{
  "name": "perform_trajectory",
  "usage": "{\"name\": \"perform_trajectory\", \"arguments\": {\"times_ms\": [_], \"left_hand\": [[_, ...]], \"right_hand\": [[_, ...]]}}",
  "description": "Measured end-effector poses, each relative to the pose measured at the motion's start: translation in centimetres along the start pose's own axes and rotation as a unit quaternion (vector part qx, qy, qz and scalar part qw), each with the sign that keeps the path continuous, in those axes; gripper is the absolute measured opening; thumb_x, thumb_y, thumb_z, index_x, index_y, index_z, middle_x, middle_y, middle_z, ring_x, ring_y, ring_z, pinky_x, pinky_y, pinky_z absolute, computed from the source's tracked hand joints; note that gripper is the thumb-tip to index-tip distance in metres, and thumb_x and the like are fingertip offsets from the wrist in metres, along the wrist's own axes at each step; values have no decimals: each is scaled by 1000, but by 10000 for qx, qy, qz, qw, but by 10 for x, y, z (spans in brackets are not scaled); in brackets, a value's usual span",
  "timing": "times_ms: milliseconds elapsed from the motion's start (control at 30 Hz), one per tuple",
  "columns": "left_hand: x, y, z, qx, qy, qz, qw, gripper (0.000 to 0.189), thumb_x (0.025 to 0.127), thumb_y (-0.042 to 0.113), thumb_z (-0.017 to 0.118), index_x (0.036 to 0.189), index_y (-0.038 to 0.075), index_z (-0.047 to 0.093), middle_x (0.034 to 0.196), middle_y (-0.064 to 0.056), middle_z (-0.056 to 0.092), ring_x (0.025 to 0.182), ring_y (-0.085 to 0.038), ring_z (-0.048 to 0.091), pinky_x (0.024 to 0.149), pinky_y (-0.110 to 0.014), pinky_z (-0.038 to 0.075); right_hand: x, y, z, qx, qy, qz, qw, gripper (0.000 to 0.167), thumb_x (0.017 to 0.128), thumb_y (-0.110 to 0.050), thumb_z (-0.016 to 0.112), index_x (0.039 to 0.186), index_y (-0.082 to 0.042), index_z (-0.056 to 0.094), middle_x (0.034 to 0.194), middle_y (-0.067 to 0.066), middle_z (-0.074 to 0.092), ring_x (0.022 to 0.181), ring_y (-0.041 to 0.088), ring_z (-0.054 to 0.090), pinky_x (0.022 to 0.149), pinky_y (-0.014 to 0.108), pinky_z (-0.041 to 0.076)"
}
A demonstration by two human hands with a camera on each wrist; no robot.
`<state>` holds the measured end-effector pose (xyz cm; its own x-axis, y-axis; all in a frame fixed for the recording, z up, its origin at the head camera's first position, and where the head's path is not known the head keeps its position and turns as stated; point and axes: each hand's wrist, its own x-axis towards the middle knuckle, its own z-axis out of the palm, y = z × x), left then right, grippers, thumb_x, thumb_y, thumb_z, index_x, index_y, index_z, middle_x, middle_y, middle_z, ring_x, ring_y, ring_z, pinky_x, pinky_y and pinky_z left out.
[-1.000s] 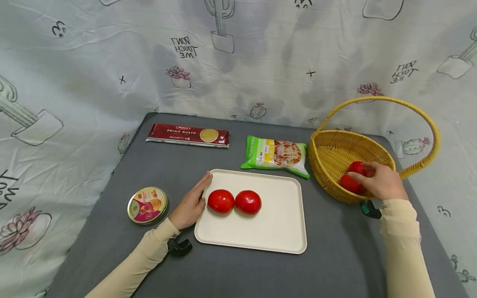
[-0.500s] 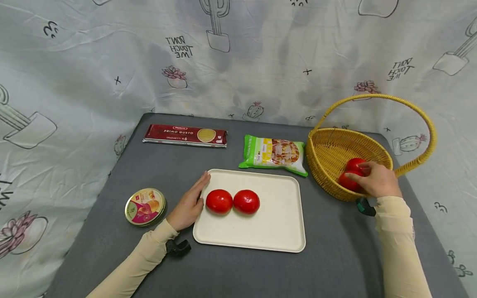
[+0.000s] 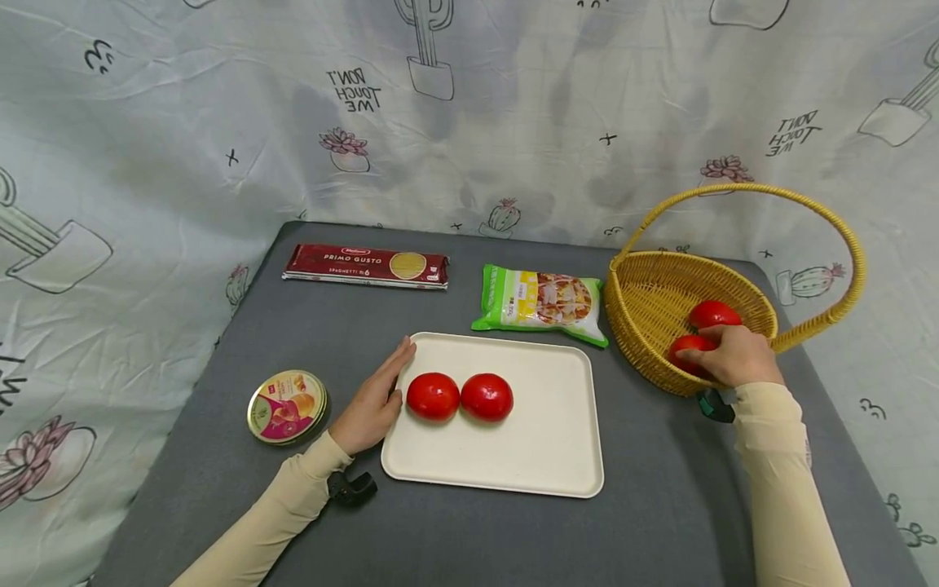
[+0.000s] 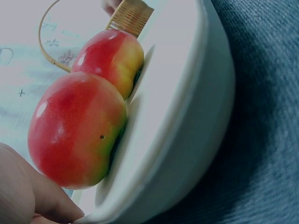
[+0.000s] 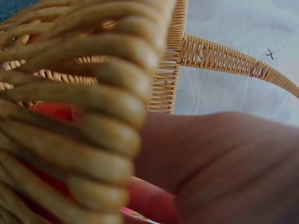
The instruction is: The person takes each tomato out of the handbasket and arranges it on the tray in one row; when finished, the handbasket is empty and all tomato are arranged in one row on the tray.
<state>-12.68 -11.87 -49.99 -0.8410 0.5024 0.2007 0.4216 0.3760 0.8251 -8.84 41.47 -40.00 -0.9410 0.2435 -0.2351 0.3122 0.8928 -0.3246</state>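
My left hand [image 3: 370, 406] lies along the left edge of a cream tray [image 3: 543, 440], its fingers extended and touching the rim. Two shiny red apples [image 3: 433, 397] sit side by side on the tray; the left wrist view shows yellow-green near the underside of the nearer apple [image 4: 77, 130]. On the right, my right hand [image 3: 737, 357] reaches over the front rim of a yellow wicker basket [image 3: 656, 285], thumb and fingers around the front apple [image 3: 685, 352]. A second apple [image 3: 715, 313] lies just behind it. In the right wrist view, the basket weave [image 5: 93, 126] hides most of the fingers.
A red spaghetti packet [image 3: 367, 267] lies at the back left of the grey table [image 3: 513, 538]. Between tray and basket's back side is a green-and-white food bag [image 3: 543, 302]. A round tin [image 3: 286, 406] stands left of my left hand. The basket's tall handle [image 3: 844, 236] arches at right.
My right hand has shifted from between the two basket apples onto the front one, and the rear apple now shows more fully behind the fingers. The left hand has stayed at the tray.
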Motion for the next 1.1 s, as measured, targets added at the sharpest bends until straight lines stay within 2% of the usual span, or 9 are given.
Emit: {"name": "perform_trajectory", "arguments": {"times_ms": [133, 367, 500, 600, 733, 833, 967, 1100], "left_hand": [[0, -1, 0, 4, 23, 4, 10000, 71, 92, -25, 47, 160, -11, 35, 171, -26, 25, 157, -43, 25, 124, -41, 20], [1, -2, -1, 19, 0, 1, 10000, 69, 93, -23, 48, 160, -11, 35, 171, -27, 25, 157, -44, 26, 121, -21, 16], [0, -1, -1, 9, -55, -114, 9999, 70, 94, -22, 49, 161, -10, 34, 172, -25, 25, 158, -42, 26, 123, -28, 19], [0, -1, 0, -7, -53, -157, 9999, 70, 94, -22, 49, 161, -9, 34, 172, -24, 24, 158, -41, 26, 123, -32, 20], [-1, 0, -1, 30, -13, -95, 9999, 70, 94, -23, 49, 161, -9, 35, 172, -26, 25, 157, -43, 26, 123, -39, 21], [-2, 2, -1, 65, 16, -44, 10000, 70, 93, -23, 49, 161, -10, 35, 171, -26, 26, 156, -44, 27, 122, -49, 24], [-3, 2, -1, 119, 9, -29, 9999, 71, 93, -24, 50, 161, -10, 35, 170, -27, 26, 155, -45, 28, 121, -53, 26], [-3, 2, 0, 121, 20, 28, 9999, 70, 92, -24, 49, 160, -12, 35, 170, -29, 26, 155, -46, 28, 121, -54, 26]], "right_hand": [[1, 1, 0, -24, 47, -128, 9999, 72, 96, -39, 76, 138, 16, 57, 128, 44, 59, 102, 57, 54, 85, 70, 50], [-4, -3, -7, -67, 282, -328, 9990, 70, 96, -38, 75, 137, 15, 57, 125, 44, 59, 102, 57, 54, 81, 68, 53], [-13, -16, -15, 16, 620, -294, 9976, 68, 97, -34, 77, 138, 15, 56, 125, 44, 58, 104, 57, 53, 81, 68, 55], [-22, -32, -22, 116, 912, -416, 9949, 65, 96, -31, 78, 139, 13, 57, 125, 42, 59, 104, 57, 53, 82, 69, 54], [-37, -61, -25, 192, 1265, -1027, 9865, 62, 92, -27, 84, 137, 9, 61, 122, 38, 64, 102, 55, 57, 81, 70, 55], [-49, -86, -17, 311, 1348, -1645, 9766, 62, 87, -24, 89, 135, 7, 64, 120, 33, 68, 100, 50, 62, 81, 69, 57], [-60, -118, 4, 494, 1034, -2412, 9637, 62, 82, -19, 94, 134, 4, 68, 122, 27, 71, 101, 43, 67, 84, 63, 59], [-62, -142, 31, 452, 660, -3063, 9486, 58, 80, -16, 95, 129, 1, 71, 122, 20, 73, 101, 36, 70, 85, 55, 62]]}}
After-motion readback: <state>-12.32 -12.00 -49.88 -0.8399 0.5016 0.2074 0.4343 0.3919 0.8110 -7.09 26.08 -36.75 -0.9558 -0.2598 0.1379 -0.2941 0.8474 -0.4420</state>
